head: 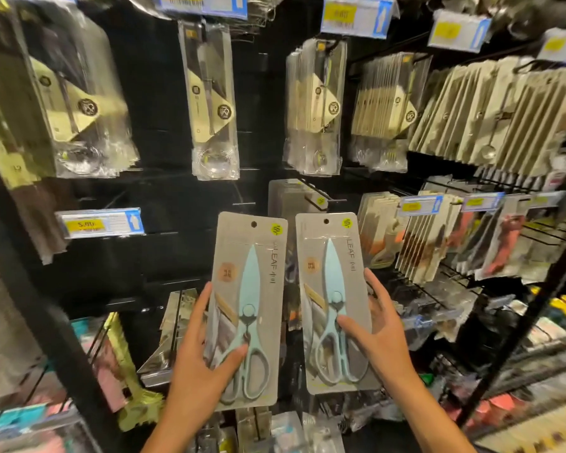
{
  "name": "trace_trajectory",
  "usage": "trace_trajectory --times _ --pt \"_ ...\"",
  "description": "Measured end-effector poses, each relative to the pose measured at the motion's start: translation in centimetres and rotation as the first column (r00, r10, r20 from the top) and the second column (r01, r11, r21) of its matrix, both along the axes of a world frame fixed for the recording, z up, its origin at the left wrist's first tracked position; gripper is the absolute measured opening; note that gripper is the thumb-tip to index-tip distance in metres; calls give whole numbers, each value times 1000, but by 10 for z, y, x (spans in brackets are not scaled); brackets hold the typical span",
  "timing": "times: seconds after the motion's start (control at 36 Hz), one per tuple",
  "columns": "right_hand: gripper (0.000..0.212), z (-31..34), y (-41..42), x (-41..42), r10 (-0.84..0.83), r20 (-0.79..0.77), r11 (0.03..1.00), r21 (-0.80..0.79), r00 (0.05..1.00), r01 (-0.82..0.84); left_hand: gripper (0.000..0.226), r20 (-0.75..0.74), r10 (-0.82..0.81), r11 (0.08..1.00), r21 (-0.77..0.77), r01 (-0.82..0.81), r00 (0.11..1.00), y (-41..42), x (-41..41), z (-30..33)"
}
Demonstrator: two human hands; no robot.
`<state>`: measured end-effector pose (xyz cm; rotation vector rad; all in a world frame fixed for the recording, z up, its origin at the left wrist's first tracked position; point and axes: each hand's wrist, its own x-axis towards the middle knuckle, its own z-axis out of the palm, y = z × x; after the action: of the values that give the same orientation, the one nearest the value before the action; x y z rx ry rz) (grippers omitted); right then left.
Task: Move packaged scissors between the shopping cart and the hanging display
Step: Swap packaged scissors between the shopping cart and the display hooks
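Two grey card packs of pale-blue scissors are held upright side by side before the hanging display. My left hand (198, 351) grips the left pack (252, 289), thumb across the scissor handles, fingers behind its left edge. My right hand (378, 335) grips the right pack (332, 282), thumb on its front, fingers round its right edge. Each pack has a punched hang hole at the top. Just above and behind them a black peg (317, 194) carries more grey packs (286, 197). No shopping cart is in view.
Black pegboard with rows of hanging clear-packed utensils (213, 99) above and price tags (100, 223). A black wire rack (517, 325) with more packs stands at the right. Other goods hang low on the left and below the hands.
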<state>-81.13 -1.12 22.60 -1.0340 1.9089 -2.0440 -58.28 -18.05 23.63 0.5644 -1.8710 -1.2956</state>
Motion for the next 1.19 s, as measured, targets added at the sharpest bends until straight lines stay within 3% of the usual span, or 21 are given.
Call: trace_trajectory --times 0.64,0.83,0.92,1.19 --pt "86 -8 -33 -72 131 82 991 19 988 -133 98 1 150 989 -13 -150 989 11 -40 -3" --pt "91 -16 -46 -84 170 27 984 53 985 -171 100 23 183 983 1 -183 983 20 -46 -1" --pt "91 -18 -57 -90 190 -57 974 138 980 -181 99 7 179 984 -1 -179 984 24 -50 0" --pt "92 -21 -103 -112 116 -256 930 367 960 -14 100 -2 206 979 6 -206 979 32 -61 2"
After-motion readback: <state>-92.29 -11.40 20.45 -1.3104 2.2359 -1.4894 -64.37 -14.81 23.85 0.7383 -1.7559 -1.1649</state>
